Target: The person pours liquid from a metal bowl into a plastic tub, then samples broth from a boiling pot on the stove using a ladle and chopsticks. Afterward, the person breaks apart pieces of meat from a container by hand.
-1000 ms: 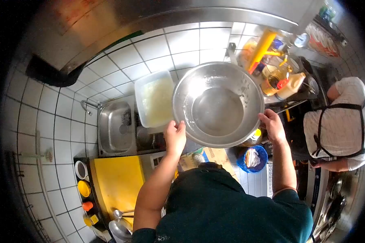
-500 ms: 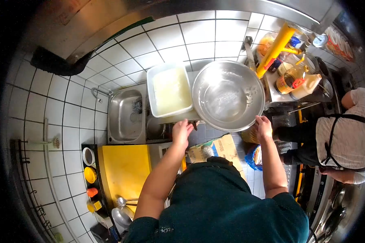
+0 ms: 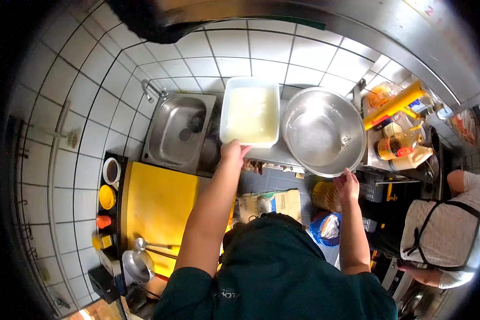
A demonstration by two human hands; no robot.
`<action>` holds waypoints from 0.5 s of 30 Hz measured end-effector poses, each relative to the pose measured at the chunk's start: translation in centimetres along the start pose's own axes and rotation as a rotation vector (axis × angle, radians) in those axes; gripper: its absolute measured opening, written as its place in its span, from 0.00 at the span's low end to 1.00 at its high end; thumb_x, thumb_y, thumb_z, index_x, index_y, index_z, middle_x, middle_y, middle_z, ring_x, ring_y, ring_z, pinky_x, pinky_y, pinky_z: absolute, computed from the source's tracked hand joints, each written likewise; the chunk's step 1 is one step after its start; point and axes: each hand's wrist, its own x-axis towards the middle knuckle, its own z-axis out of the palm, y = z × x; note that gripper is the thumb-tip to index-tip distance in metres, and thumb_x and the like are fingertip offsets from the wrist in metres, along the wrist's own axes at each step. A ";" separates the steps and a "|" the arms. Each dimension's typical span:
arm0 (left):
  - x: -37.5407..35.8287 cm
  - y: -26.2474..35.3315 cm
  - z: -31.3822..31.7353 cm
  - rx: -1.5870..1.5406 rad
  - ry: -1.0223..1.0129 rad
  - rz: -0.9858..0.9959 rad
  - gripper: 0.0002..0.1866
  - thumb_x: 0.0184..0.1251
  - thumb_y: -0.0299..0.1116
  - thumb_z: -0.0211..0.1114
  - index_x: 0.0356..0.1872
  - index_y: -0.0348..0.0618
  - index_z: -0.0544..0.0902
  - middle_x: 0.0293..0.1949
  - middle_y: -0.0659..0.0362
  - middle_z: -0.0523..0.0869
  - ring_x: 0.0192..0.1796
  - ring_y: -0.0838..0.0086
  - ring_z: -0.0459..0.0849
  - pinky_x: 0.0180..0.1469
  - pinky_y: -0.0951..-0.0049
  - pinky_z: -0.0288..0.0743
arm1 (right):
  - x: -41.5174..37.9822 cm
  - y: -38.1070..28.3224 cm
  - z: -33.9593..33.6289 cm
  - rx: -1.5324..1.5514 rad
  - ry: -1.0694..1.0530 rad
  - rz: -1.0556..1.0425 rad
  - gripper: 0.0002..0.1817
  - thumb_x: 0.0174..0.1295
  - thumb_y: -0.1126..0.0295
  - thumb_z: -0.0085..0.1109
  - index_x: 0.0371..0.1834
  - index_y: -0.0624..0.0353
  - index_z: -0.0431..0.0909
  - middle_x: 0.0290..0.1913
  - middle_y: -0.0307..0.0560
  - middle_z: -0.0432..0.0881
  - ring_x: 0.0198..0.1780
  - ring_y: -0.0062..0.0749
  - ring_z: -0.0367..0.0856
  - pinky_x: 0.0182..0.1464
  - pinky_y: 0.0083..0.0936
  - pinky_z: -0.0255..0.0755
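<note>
Steel bowl [image 3: 320, 141] at right grip [image 3: 348, 188], closure unclear, left grip [image 3: 232, 154] clamped on white tub [image 3: 261, 144], shirt lettering [image 3: 228, 294] illegible.

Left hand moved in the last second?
Yes: the left hand has shifted leftward, closer to the fixed sink, going from the metal basin's rim to the white tub's near edge.

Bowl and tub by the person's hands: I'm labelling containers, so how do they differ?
The bowl is round, while the tub is roughly rectangular. The bowl is shiny metal; the tub is whitish and looks like plastic. The tub holds something pale yellow, whereas the bowl shows no such filling. Both are open-topped, with the left hand at the tub's near edge and the right hand at the bowl's.
</note>
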 end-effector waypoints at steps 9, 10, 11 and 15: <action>1.4 1.4 -1.1 0.027 -0.037 0.010 0.14 0.68 0.22 0.57 0.53 0.30 0.75 0.50 0.48 0.80 0.48 0.60 0.83 0.49 0.58 0.88 | -1.9 -0.3 -3.1 0.100 0.195 0.036 0.38 0.60 0.30 0.53 0.48 0.60 0.70 0.49 0.56 0.75 0.48 0.51 0.78 0.48 0.53 0.78; 1.7 1.5 -1.5 0.030 -0.074 0.011 0.15 0.69 0.24 0.58 0.54 0.30 0.74 0.50 0.47 0.80 0.48 0.59 0.83 0.50 0.59 0.88 | -2.0 -0.1 -3.6 0.076 0.214 0.032 0.41 0.61 0.29 0.50 0.53 0.61 0.68 0.50 0.56 0.74 0.50 0.51 0.77 0.48 0.52 0.78; 2.1 1.5 -1.9 0.030 -0.111 0.013 0.16 0.69 0.26 0.60 0.54 0.29 0.74 0.51 0.46 0.79 0.49 0.59 0.82 0.50 0.59 0.88 | -2.1 0.0 -4.0 0.051 0.233 0.028 0.44 0.62 0.28 0.47 0.58 0.62 0.65 0.52 0.56 0.74 0.51 0.50 0.76 0.49 0.51 0.78; 0.3 1.8 -2.9 0.050 -0.117 -0.066 0.27 0.71 0.48 0.64 0.56 0.33 0.72 0.46 0.50 0.76 0.42 0.62 0.80 0.50 0.62 0.85 | -0.6 3.3 -7.7 -0.150 0.269 0.096 0.45 0.62 0.28 0.47 0.60 0.65 0.65 0.51 0.55 0.74 0.48 0.47 0.78 0.44 0.43 0.79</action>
